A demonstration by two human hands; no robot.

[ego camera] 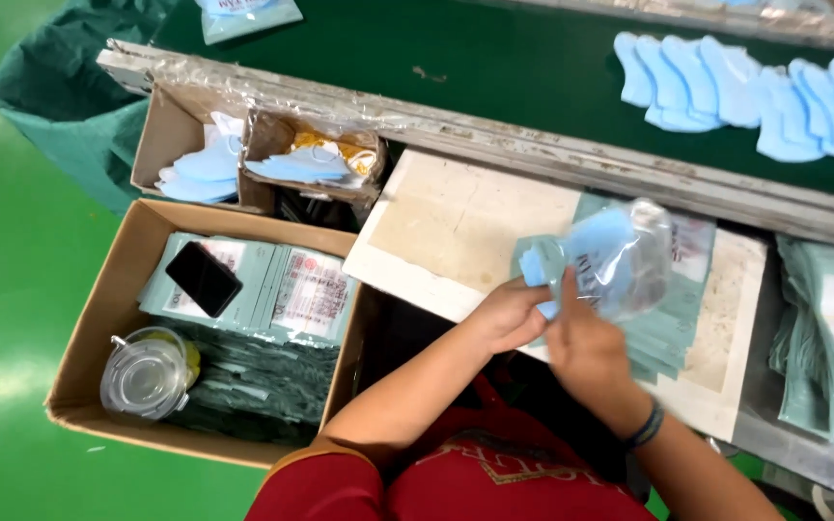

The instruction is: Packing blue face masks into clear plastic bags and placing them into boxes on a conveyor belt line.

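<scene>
Two hands work here, the left hand (506, 314) and the right hand (581, 342), and between them sits one clear bag (629, 256) with one blue piece (591, 246) inside. Left of the hands stands one big box (113, 299), which holds one phone (203, 278) and one clear jar (147, 374). Beyond that box, up and left of the hands, are two small boxes (171, 130), each with blue pieces in it. One pale board (456, 222) lies under the hands. Far up and right of the hands, a row of blue pieces (745, 92) overlaps; about nine show, the exact count unclear. One wristband (646, 425) rings the right wrist.
</scene>
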